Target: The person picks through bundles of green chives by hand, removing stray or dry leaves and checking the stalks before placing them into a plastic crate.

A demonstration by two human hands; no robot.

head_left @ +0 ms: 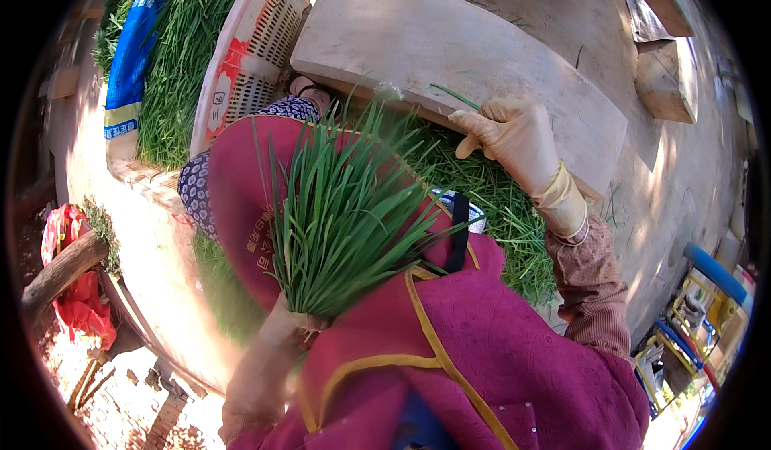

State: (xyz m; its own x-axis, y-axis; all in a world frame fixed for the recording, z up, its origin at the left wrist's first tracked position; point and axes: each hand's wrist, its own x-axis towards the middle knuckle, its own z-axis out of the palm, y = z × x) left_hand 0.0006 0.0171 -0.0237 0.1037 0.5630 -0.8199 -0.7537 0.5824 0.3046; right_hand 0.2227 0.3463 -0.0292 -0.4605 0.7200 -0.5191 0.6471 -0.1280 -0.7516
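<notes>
My left hand (pixel 285 325), gloved and slightly blurred, is closed round the pale lower ends of a thick bunch of chives (pixel 341 217). The long green leaves fan upward over my maroon apron (pixel 498 354). Over to the right, my gloved right hand (pixel 514 141) is raised above the edge of a wooden board, its fingers curled. A single green chive leaf (pixel 455 97) sticks out from its thumb and fingertips. Loose chive leaves (pixel 514 225) lie in a heap below that hand, beside my lap.
The long wooden board (pixel 450 48) stands in front of me. Left of it are a white plastic crate (pixel 269 40) with red marks and a large pile of chives (pixel 181 73) next to a blue sack (pixel 132 57). A red plastic bag (pixel 84 313) lies by a log (pixel 64 273).
</notes>
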